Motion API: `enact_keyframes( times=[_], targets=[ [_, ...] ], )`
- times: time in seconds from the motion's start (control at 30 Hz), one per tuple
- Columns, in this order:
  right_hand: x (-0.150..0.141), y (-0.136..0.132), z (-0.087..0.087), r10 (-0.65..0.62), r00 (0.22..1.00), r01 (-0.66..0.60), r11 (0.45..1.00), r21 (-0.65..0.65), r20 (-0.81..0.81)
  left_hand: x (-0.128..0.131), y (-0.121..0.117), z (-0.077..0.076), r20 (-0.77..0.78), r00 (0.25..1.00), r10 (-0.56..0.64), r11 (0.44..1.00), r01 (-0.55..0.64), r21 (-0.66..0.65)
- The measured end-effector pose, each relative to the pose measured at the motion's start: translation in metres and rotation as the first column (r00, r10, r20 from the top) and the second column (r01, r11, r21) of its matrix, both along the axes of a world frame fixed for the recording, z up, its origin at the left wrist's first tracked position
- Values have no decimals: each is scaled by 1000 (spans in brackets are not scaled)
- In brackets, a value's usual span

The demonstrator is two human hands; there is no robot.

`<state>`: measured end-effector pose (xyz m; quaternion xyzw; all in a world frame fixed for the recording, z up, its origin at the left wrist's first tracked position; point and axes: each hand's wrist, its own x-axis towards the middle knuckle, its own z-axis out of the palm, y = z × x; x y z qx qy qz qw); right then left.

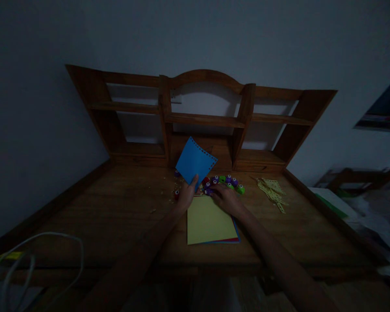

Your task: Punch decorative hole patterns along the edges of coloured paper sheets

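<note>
My left hand (187, 196) is closed on the lower corner of a blue sheet of paper (195, 162), which is raised and tilted, with small holes punched along its upper edges. My right hand (226, 198) is closed around a small purple paper punch (209, 191), just right of the sheet's lower corner; the fingers partly hide it. Several more small punches in purple, green and red, among them a green punch (241, 189), lie just beyond my right hand. Below both hands rests a stack of coloured paper (211, 223), yellow on top, with red and blue edges showing.
Yellow cut paper strips (273, 193) lie in a pile on the right of the wooden desk (117, 208). Tiny paper bits are scattered left of the punches. A wooden shelf unit (201, 121) stands along the back. A white cable (81, 251) loops at the lower left.
</note>
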<state>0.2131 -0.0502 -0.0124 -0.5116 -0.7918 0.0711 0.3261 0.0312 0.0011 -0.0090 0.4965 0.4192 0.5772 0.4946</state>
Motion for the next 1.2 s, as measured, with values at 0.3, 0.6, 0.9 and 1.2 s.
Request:
enact_keyframes(
  times=[0.3, 0.6, 0.9, 1.2],
  targets=[
    [13, 3, 9, -137, 954, 172, 979, 112, -267, 0, 4, -4, -31, 999, 19, 999, -18, 26],
    [63, 12, 12, -342, 821, 469, 861, 197, -457, 1, 7, -8, -44, 998, 35, 999, -34, 26],
    [40, 19, -7, -184, 979, 195, 971, 137, -87, -2, 3, -3, -66, 996, 62, 995, -56, 86],
    [35, 22, -12, -114, 992, 106, 983, 148, 53, 0, 5, -5, -36, 998, 45, 996, -42, 83]
  ],
)
